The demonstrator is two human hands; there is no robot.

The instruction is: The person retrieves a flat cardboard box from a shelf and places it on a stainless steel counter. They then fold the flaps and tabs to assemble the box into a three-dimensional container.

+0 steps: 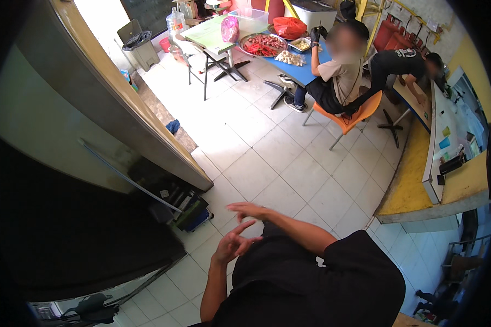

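Glare bleaches the floor [202,106] toward the top; straight edges bend, corners fall black

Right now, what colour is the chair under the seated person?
The chair is orange, best seen in the head view.

Orange chair [365,110], blue tabletop [288,70], red bag [289,27], black shirt [316,283], white gridded floor [256,171]

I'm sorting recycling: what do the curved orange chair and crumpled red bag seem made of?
Curved orange chair: likely moulded plastic, smooth, satin finish, judging by its continuous curved shell. Crumpled red bag: probably thin plastic film, glossy, from its creases and highlights.
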